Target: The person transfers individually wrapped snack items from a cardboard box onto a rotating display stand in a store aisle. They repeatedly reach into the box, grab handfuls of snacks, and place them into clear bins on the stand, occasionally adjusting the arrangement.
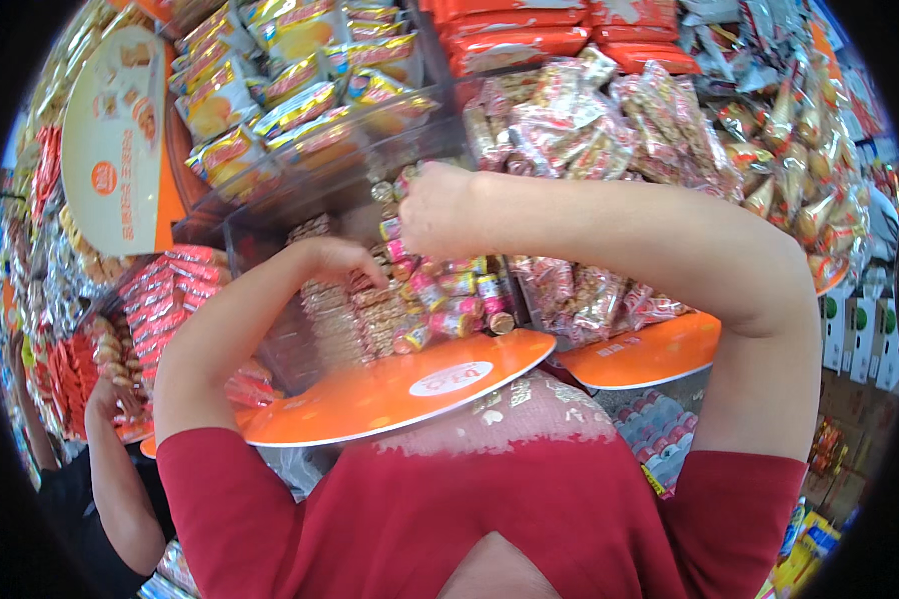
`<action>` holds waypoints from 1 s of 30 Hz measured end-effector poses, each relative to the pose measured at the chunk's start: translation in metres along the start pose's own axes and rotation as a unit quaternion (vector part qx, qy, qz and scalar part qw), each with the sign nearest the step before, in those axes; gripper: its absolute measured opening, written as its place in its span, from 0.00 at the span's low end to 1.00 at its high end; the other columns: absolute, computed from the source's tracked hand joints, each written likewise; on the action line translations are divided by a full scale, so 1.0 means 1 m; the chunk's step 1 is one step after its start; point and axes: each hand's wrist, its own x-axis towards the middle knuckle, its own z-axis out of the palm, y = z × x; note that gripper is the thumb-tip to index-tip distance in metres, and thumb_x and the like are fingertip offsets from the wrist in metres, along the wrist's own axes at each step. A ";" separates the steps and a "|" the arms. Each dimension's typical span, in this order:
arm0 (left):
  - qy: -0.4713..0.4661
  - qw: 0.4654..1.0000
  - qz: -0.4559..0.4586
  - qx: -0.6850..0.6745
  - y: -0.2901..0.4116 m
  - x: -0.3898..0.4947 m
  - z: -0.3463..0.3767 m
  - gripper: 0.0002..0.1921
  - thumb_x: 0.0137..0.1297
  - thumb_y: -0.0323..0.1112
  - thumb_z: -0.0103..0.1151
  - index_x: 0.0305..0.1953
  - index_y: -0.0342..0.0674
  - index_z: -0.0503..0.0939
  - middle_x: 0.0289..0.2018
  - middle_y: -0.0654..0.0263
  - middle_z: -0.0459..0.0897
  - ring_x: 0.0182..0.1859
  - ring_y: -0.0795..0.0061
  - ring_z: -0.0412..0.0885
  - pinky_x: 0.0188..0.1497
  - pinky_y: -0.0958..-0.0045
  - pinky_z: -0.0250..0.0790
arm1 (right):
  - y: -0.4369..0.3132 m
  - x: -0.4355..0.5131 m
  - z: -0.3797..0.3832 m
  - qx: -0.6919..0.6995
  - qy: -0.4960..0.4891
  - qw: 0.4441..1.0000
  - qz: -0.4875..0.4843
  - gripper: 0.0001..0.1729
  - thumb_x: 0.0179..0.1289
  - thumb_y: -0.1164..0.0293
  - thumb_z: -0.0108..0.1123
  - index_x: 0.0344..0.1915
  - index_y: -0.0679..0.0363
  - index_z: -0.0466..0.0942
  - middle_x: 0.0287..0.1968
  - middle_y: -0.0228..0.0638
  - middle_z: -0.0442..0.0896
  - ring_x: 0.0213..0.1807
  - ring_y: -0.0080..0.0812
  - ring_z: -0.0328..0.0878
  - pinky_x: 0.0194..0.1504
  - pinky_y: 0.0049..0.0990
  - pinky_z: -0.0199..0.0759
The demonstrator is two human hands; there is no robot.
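My left hand (344, 262) hovers at stacks of small clear-wrapped snack bars (337, 322) in a clear plastic bin (266, 247). Its fingers point down and to the right, and no item shows in it. Beside it, my right hand (440, 210) is curled over small roll-shaped snacks (429, 292) in pink and yellow wrappers. Its fingertips are mostly hidden, so I cannot tell whether it grips one. One wrapped roll (404, 181) shows right at its knuckles. More rolls lie in a heap below the right hand, beside the stacked bars.
An orange curved sign (419, 389) fronts the bin, and a second orange sign (644, 352) is on its right. Yellow-wrapped cakes (292, 97) fill the bin behind. Bagged snack sticks (577, 120) lie to the right. Another person's arm (120, 464) reaches in at far left.
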 end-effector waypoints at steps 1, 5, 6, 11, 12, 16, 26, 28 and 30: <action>-0.008 1.000 0.018 -0.001 -0.003 -0.001 -0.001 0.07 0.58 0.36 0.65 0.30 0.39 0.84 0.23 0.68 0.81 0.28 0.78 0.76 0.36 0.74 0.66 | 0.000 -0.012 -0.010 0.011 0.024 0.999 0.021 0.14 0.57 0.58 0.64 0.31 0.57 0.85 0.35 0.41 0.87 0.40 0.41 0.85 0.38 0.38 0.78; 0.051 0.996 0.069 0.022 -0.009 -0.008 0.003 0.07 0.57 0.35 0.66 0.29 0.39 0.83 0.25 0.69 0.80 0.32 0.81 0.74 0.35 0.71 0.65 | 0.021 -0.090 -0.052 0.115 0.097 0.983 0.104 0.10 0.58 0.66 0.63 0.33 0.61 0.85 0.33 0.45 0.84 0.42 0.46 0.83 0.41 0.38 0.77; 0.035 0.997 0.071 -0.009 -0.010 -0.011 0.004 0.07 0.57 0.35 0.66 0.30 0.38 0.83 0.26 0.69 0.80 0.33 0.80 0.75 0.37 0.70 0.66 | 0.029 -0.111 -0.063 0.104 0.123 0.981 0.104 0.09 0.58 0.68 0.62 0.33 0.62 0.84 0.33 0.45 0.83 0.43 0.48 0.82 0.43 0.39 0.76; 0.042 0.996 0.031 -0.068 -0.007 -0.020 0.013 0.09 0.58 0.32 0.64 0.38 0.35 0.81 0.34 0.67 0.83 0.40 0.72 0.80 0.48 0.56 0.73 | 0.057 -0.208 -0.086 0.174 0.173 0.943 0.225 0.20 0.59 0.67 0.62 0.46 0.70 0.76 0.38 0.56 0.80 0.44 0.53 0.79 0.47 0.41 0.73; 0.026 0.995 0.048 -0.077 -0.008 -0.020 0.014 0.09 0.58 0.33 0.63 0.38 0.35 0.81 0.34 0.67 0.83 0.40 0.72 0.80 0.48 0.57 0.73 | 0.057 -0.208 -0.076 0.120 0.202 0.930 0.281 0.22 0.60 0.66 0.62 0.48 0.71 0.75 0.42 0.57 0.80 0.47 0.53 0.78 0.50 0.40 0.72; 0.004 0.988 0.047 -0.147 -0.014 -0.023 0.019 0.08 0.59 0.32 0.61 0.38 0.35 0.81 0.34 0.64 0.85 0.39 0.72 0.82 0.47 0.62 0.74 | 0.040 -0.243 -0.053 0.087 0.228 0.878 0.411 0.28 0.63 0.63 0.62 0.56 0.72 0.71 0.57 0.57 0.73 0.60 0.54 0.70 0.59 0.42 0.67; 0.140 0.983 0.089 -0.077 0.007 -0.029 0.066 0.28 0.55 0.40 0.73 0.57 0.45 0.74 0.45 0.67 0.82 0.47 0.71 0.80 0.45 0.53 0.76 | -0.035 -0.270 -0.001 0.126 0.294 0.879 0.354 0.22 0.55 0.77 0.65 0.51 0.69 0.76 0.56 0.49 0.79 0.59 0.48 0.76 0.58 0.36 0.69; 0.177 0.978 0.059 -0.089 0.008 -0.031 0.069 0.28 0.48 0.29 0.75 0.52 0.38 0.75 0.39 0.63 0.83 0.41 0.69 0.82 0.40 0.56 0.77 | -0.047 -0.267 0.001 0.130 0.292 0.874 0.366 0.22 0.55 0.77 0.65 0.51 0.69 0.76 0.55 0.49 0.79 0.58 0.49 0.76 0.58 0.36 0.69; 0.210 0.974 0.071 -0.038 0.005 -0.032 0.064 0.24 0.44 0.24 0.75 0.45 0.30 0.77 0.33 0.59 0.83 0.35 0.67 0.84 0.33 0.61 0.78 | -0.055 -0.268 0.001 0.159 0.317 0.856 0.376 0.22 0.54 0.77 0.66 0.50 0.69 0.76 0.55 0.49 0.79 0.58 0.49 0.77 0.58 0.36 0.69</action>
